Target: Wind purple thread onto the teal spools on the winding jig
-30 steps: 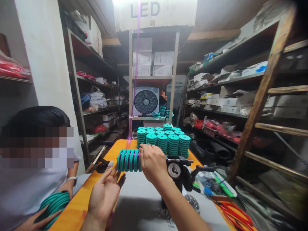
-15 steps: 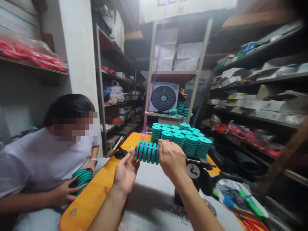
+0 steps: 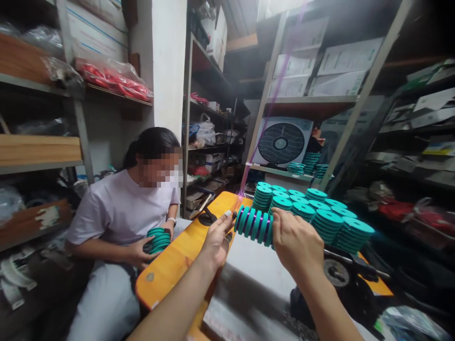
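Note:
A row of teal spools (image 3: pixel 254 226) wound with shiny purple thread sits side by side on a shaft above the table. My right hand (image 3: pixel 298 241) is closed round the right end of this row, hiding the last spools. At the other end, my left hand (image 3: pixel 215 241) has its thumb and bent fingers beside the shaft's dark tip; what they pinch, if anything, is hidden. Fine purple threads (image 3: pixel 246 173) run down from above to the spools. Just behind my right hand stand several stacks of flat teal spools (image 3: pixel 327 222).
A black machine part with a round metal disc (image 3: pixel 336 273) is right of my forearm. A grey-white board (image 3: pixel 245 289) covers part of the yellow table (image 3: pixel 170 265). On the left a seated co-worker (image 3: pixel 131 203) holds teal spools (image 3: pixel 158 240). A box fan (image 3: pixel 282 142) stands behind.
The view has swung left, so everything sits further right in the picture. Both my hands keep their places at the row of spools. The co-worker still holds the teal spools.

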A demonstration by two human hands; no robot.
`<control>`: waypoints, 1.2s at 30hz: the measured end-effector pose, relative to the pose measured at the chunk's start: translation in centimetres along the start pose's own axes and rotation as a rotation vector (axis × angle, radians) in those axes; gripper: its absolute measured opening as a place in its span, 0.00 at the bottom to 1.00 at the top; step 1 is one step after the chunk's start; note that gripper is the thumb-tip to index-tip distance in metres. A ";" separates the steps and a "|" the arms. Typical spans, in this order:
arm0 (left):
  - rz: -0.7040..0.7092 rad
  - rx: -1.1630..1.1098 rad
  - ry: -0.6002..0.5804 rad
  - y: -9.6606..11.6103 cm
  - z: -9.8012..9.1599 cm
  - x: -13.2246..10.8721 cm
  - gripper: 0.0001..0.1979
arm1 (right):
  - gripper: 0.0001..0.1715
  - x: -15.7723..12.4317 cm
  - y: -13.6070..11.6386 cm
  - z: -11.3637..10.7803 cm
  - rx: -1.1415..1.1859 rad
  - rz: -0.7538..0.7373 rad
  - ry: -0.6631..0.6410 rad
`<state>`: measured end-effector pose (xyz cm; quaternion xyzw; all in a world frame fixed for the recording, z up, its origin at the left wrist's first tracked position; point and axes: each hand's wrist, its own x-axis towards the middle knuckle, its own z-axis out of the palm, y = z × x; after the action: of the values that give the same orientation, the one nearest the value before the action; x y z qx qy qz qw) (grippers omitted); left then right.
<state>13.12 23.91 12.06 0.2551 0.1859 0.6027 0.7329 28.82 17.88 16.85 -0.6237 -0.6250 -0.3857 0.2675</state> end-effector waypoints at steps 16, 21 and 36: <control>0.138 0.726 -0.204 2.9 -0.6 3.6 0.23 | 0.17 0.0 0.1 0.3 -0.040 -0.020 0.025; 0.119 0.806 -0.243 4.2 0.6 3.4 0.19 | 0.17 -0.1 0.0 0.2 -0.042 0.000 0.032; -0.160 0.865 -0.359 5.1 0.4 2.6 0.22 | 0.18 0.0 0.0 0.1 -0.035 -0.005 0.013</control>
<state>9.89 27.12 15.49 0.6219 0.3095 0.3578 0.6241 28.79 17.96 16.76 -0.6245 -0.6178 -0.4013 0.2595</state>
